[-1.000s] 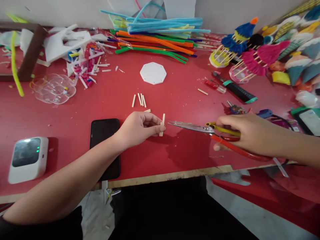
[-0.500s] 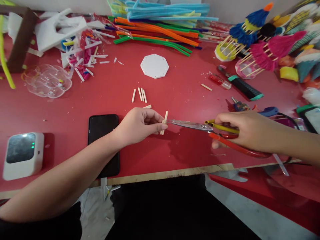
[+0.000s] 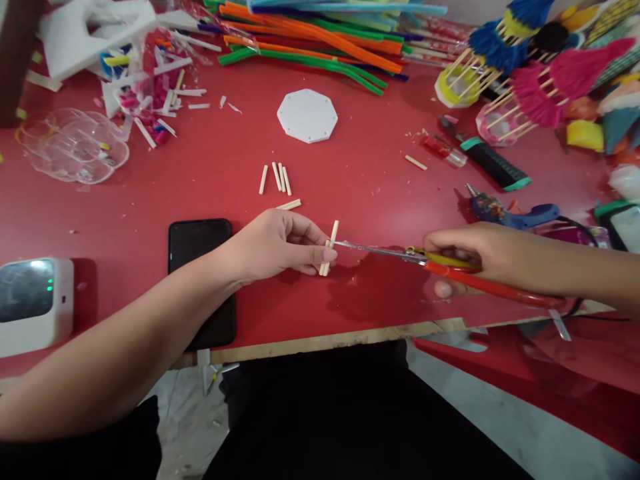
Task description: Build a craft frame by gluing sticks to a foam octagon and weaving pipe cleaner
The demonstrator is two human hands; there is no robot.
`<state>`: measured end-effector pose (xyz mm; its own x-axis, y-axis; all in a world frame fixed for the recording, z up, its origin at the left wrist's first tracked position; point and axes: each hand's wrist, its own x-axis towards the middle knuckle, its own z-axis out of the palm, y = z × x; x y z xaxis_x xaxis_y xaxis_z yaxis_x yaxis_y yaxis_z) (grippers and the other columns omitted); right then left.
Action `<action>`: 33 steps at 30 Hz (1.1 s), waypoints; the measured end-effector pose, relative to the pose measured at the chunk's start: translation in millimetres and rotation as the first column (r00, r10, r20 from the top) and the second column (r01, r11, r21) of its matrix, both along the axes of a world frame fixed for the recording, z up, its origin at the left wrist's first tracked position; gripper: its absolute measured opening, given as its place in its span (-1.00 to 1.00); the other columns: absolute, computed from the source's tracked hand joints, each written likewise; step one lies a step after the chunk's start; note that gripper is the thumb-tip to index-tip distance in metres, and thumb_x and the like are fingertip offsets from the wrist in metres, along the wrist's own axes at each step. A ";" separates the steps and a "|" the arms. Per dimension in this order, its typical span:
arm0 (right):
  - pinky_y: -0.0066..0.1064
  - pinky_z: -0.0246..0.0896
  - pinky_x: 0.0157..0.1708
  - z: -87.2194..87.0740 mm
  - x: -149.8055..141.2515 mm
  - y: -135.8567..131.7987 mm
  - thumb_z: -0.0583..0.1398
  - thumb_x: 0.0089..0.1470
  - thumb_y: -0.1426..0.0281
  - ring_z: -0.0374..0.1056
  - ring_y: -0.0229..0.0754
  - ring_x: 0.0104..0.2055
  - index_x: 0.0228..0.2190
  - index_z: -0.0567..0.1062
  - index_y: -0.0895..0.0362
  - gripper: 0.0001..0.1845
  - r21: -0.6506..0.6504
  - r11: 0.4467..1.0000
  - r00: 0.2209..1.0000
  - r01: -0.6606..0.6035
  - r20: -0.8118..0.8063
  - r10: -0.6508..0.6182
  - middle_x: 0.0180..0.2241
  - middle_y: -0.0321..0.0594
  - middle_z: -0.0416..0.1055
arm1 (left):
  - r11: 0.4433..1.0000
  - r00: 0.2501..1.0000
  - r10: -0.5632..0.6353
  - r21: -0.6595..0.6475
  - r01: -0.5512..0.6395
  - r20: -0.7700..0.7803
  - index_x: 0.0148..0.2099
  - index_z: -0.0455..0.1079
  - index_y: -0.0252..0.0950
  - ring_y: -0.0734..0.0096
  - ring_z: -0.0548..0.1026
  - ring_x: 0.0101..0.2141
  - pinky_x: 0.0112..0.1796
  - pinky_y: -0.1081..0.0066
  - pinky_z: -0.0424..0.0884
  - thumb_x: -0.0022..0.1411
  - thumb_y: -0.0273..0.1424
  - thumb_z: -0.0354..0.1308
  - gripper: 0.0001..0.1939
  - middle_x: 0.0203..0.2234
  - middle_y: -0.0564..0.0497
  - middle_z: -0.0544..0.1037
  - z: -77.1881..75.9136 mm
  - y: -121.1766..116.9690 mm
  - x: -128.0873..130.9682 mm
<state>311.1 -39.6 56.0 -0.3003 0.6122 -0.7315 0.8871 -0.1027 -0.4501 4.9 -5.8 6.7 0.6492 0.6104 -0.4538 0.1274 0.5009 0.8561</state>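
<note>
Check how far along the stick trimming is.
Apparently done: short sticks on the red table. In progress: the left hand pinches more sticks, one protruding, with scissors in the right hand at them. Remaining: that protruding end looks uncut; the white octagon holds no sticks.

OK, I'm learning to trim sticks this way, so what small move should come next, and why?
Probably a gentle squeeze of the scissors by the right hand: the blade tips sit at the longer stick, about where it rises above the shorter stick pinched beside it in the left hand.
</note>
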 end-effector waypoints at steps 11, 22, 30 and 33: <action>-0.37 -0.01 -0.54 -0.1 -9.7 -0.5 0.22 -0.13 -0.32 0.04 -0.27 -0.52 -0.55 0.24 0.04 -0.32 0.048 0.997 0.998 -0.063 0.022 0.062 -0.58 -0.38 0.12 | 0.999 0.999 0.019 0.051 -0.017 -0.037 -0.41 0.59 -0.31 0.51 0.60 -0.48 -0.39 0.55 0.58 0.09 -0.43 0.39 -0.93 -0.53 0.02 0.63 0.0 -0.2 1.2; -0.39 -0.06 -0.59 -9.9 -4.1 -7.5 0.16 0.00 -0.27 0.01 -0.30 -0.59 -0.60 0.29 0.05 -0.35 0.158 0.977 0.989 -0.146 0.025 0.144 -0.63 -0.39 0.07 | 0.993 0.994 0.021 0.114 -0.008 -0.111 -0.44 0.57 -0.28 0.40 0.62 -0.47 -0.37 0.41 0.61 0.10 -0.44 0.37 -0.91 -0.54 -0.01 0.62 0.9 -1.5 2.8; -0.33 -0.12 -0.54 -22.3 -6.0 -16.8 0.07 0.21 -0.08 -0.01 -0.31 -0.64 -0.65 0.29 0.06 -0.42 0.465 0.839 0.955 -0.281 0.050 0.292 -0.68 -0.37 0.14 | 0.991 0.990 0.014 0.135 0.005 -0.143 -0.45 0.55 -0.27 0.42 0.60 -0.48 -0.37 0.42 0.61 0.08 -0.40 0.37 -0.90 -0.54 0.00 0.62 2.2 -1.0 1.0; -0.33 -0.05 -0.53 -28.3 -6.8 -16.7 0.11 0.19 -0.07 0.05 -0.30 -0.64 -0.63 0.35 0.06 -0.44 0.465 0.842 0.951 -0.272 -0.001 0.308 -0.67 -0.34 0.24 | 0.989 0.993 0.009 0.147 0.008 -0.116 -0.45 0.56 -0.26 0.44 0.59 -0.48 -0.38 0.44 0.60 0.07 -0.39 0.38 -0.91 -0.55 0.00 0.62 1.5 -1.4 0.7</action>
<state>304.3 -56.3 27.7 -0.5577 0.7468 -0.3622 0.8069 0.3857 -0.4474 5.6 -7.3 8.2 0.5972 0.6760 -0.4317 0.2304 0.3709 0.8996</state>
